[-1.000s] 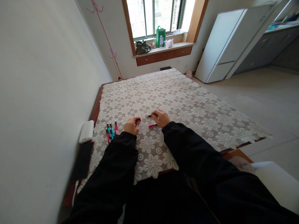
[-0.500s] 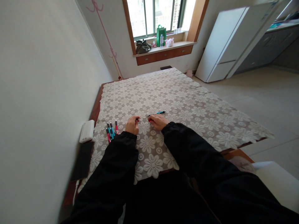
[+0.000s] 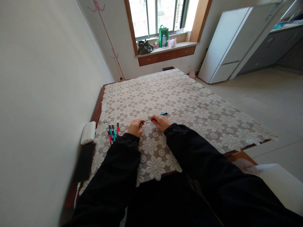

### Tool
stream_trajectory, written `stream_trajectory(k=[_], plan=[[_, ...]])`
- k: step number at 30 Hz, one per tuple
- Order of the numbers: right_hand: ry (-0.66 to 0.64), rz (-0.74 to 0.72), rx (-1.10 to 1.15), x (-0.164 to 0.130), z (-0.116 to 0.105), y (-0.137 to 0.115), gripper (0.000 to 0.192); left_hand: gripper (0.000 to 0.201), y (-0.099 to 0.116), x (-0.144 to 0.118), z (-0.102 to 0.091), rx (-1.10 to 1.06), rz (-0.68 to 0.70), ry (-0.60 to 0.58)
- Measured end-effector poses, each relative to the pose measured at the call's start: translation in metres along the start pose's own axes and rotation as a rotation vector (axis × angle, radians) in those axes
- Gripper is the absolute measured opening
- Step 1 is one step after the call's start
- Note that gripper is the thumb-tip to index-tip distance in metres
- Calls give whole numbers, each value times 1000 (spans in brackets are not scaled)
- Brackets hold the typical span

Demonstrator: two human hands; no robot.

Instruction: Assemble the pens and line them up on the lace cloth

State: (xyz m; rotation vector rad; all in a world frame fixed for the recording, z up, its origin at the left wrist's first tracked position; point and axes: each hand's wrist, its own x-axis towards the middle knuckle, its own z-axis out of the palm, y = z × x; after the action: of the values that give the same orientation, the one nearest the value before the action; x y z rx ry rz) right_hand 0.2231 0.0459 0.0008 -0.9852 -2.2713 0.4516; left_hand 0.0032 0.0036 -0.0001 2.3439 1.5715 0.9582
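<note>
A thin pale rod (image 3: pixel 148 121) now bridges your hands, lining up both parts over the tabletop (image 3: pixel 97 108): left hand (image 3: pixel 135 127) pinching a dark pen piece (image 3: pixel 143 122), right hand (image 3: pixel 161 122) closed on a red pen barrel (image 3: pixel 153 119).

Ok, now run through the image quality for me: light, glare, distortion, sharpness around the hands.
Head view: window washed out by glare; head view: white fridge leans outward, likely wide-angle distortion; head view: black sleeves lose most detail to darkness; head view: thin pale piece between the left hand and right hand too small to read clearly.
</note>
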Motion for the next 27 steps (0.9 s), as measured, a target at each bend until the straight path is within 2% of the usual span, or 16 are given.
stream_trajectory(k=[10,19,27], plan=[[-11,-69,11,0,0,2,11,26,6,-1,-4,46,9,-1],[3,-54,8,0,-3,0,10,25,4,-2,-3,54,13,41],[-111,-110,44,-1,-2,1,18,25,8,-1,-3,-10,117,-82]])
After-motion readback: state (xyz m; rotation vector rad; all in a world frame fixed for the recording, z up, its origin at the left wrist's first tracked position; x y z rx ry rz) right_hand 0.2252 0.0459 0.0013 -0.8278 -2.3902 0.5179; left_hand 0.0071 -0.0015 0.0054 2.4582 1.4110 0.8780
